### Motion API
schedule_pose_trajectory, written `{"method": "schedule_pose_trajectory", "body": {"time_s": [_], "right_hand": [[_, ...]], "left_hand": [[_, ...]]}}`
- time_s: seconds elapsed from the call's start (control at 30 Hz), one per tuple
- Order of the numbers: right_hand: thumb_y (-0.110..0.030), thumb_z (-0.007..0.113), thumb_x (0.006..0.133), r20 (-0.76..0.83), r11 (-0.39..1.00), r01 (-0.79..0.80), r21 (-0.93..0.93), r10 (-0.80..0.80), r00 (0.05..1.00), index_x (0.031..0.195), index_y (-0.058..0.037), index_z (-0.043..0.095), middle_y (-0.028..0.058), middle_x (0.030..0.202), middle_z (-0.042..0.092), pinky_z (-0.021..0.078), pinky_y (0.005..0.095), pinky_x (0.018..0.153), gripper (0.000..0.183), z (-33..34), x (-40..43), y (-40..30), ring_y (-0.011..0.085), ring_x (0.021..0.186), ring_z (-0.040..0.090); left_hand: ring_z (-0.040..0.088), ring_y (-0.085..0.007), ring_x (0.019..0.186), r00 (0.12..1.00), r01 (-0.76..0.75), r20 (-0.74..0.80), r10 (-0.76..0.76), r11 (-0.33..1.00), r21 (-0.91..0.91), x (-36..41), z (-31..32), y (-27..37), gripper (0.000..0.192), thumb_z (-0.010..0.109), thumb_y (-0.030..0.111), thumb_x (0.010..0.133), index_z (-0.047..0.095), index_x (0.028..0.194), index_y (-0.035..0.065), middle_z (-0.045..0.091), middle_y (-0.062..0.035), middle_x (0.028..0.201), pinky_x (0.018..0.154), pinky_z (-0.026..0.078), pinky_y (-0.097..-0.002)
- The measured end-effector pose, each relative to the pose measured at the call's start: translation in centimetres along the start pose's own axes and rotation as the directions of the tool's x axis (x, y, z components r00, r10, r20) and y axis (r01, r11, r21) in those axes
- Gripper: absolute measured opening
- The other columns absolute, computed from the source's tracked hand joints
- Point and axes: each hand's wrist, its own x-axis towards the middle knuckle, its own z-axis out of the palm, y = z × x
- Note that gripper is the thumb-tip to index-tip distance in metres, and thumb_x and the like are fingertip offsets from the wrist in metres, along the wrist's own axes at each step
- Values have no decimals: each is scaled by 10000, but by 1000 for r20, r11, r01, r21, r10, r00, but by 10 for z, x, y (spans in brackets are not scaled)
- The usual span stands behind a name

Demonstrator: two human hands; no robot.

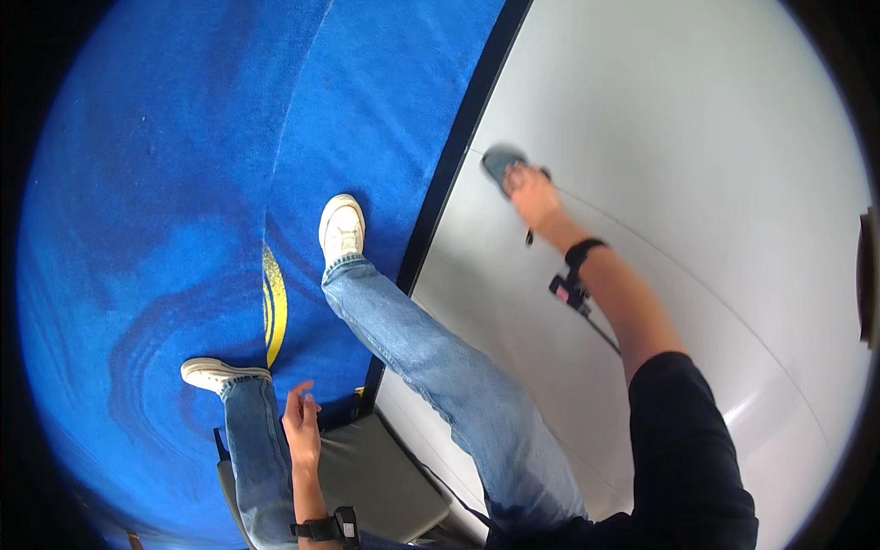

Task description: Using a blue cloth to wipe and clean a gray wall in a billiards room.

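Note:
My right hand (531,194) is stretched out over a smooth white surface (660,137). It grips a rounded, dark grey-green object (502,163), blurred and too unclear to name more exactly. Whether that object touches the surface cannot be told. Low in the view, my left hand (301,419) hangs beside my left jeans leg, above a grey chair seat (378,474). Its fingers are loosely bent, with nothing visible in them. Black straps with small devices circle both wrists, the right strap (584,253) and the left strap (326,528).
Blue carpet (172,172) with a yellow marking (276,309) lies under my white shoes (342,223). A black strip (457,148) divides the carpet from the white surface, which has thin seams. A dark object (866,278) shows at the right rim.

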Motion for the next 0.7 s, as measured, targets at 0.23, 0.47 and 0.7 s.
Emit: {"method": "schedule_pose_trajectory", "body": {"time_s": [0.23,0.47,0.7], "right_hand": [[-120,496,793,150,814,-163,557,94,984,1152,-45,562,56,1200,562,372,370,980,372,27,-59,-110,222,1170,474],[-149,481,837,68,968,-80,-236,98,993,1201,-28,513,108,1205,555,415,384,898,384,-5,24,40,218,1112,507],[-84,479,796,-104,952,-125,278,159,982,1117,-16,570,107,1225,547,354,366,1005,341,41,32,-21,229,1171,472]], "left_hand": [[438,-85,641,999,31,13,-30,998,-57,0,3,13,245,453,143,924,573,1103,28,465,-7,671,592,372,-234],[435,-82,643,999,32,6,-32,999,-2,1,-3,8,248,462,160,931,567,1118,35,468,-2,688,601,371,-231],[441,-83,680,998,50,32,-47,995,-90,10,4,6,257,460,183,936,567,1114,31,474,5,729,631,373,-229]]}}
